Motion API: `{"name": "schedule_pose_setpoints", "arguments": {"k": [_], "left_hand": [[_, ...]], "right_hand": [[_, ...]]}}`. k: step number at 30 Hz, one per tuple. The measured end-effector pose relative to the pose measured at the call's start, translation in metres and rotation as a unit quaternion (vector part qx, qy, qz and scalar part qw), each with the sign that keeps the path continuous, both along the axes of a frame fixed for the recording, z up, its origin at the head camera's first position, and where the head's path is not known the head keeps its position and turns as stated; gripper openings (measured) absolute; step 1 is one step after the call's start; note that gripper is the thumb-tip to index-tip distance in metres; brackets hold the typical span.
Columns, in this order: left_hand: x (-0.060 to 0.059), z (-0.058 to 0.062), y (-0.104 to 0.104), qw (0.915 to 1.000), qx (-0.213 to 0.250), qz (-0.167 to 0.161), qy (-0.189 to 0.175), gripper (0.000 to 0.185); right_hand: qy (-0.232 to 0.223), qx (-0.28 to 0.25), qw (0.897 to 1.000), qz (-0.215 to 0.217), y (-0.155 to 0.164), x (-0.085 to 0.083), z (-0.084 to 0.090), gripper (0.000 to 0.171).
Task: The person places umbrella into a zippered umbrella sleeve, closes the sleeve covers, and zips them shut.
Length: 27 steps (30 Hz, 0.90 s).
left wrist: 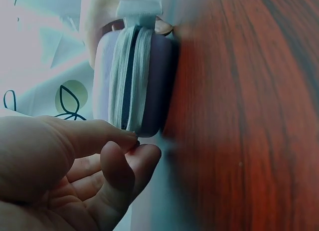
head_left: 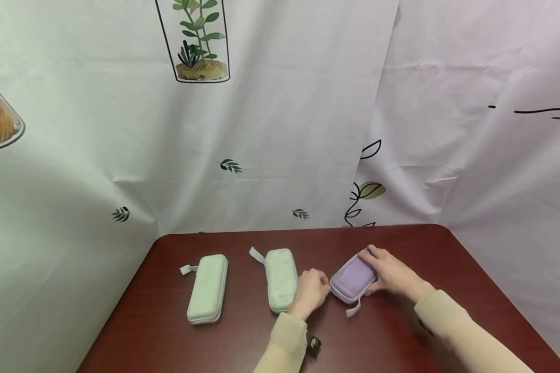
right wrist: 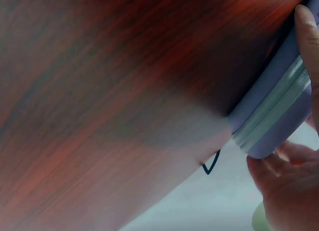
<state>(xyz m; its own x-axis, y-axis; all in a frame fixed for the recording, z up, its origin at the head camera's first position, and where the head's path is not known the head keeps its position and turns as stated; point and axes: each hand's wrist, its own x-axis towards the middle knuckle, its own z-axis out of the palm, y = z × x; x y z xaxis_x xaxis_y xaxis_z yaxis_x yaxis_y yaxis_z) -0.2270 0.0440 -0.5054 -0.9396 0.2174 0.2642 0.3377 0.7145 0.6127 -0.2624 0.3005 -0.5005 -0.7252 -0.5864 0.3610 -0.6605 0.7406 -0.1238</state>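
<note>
A purple zippered hard case [head_left: 353, 278] lies at a slant on the right half of the table. My right hand [head_left: 394, 274] grips it from the right, with fingers over the far end and thumb at the near side. At its left corner is my left hand [head_left: 310, 291], thumb and forefinger pinching the zipper pull, mostly hidden between the fingertips. In the left wrist view a dark gap runs between the white zipper tapes [left wrist: 117, 86]. A pale wrist strap [left wrist: 139, 9] sticks out from that end of the case. The right wrist view shows the zipper [right wrist: 271, 109] closed along another side.
Two pale green zippered cases lie to the left: one [head_left: 281, 277] close beside my left hand, the other [head_left: 208, 289] farther left. Each has a white strap. The dark red wooden table [head_left: 242, 342] meets a white printed cloth [head_left: 280, 129] at the back and sides.
</note>
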Motion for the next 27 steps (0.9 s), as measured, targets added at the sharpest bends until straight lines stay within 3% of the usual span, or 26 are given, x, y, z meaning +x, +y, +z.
{"name": "schedule_pose_setpoints", "arguments": {"k": [8, 18, 22, 27], "left_hand": [[0.004, 0.002, -0.001, 0.9999, 0.003, 0.007, 0.008, 0.017], [0.010, 0.002, 0.006, 0.9999, 0.008, -0.011, -0.006, 0.026], [0.010, 0.001, 0.006, 0.9999, 0.009, -0.007, -0.002, 0.024], [0.009, -0.001, 0.003, 0.9999, 0.010, -0.008, -0.004, 0.023]], "right_hand": [[0.017, -0.025, 0.999, -0.035, -0.006, 0.006, -0.001, 0.093], [0.004, -0.012, 0.991, -0.131, -0.019, 0.014, 0.004, 0.092], [-0.014, -0.008, 0.991, -0.134, -0.018, 0.013, 0.005, 0.091], [-0.068, -0.036, 0.992, -0.102, -0.006, 0.009, 0.007, 0.085]]}}
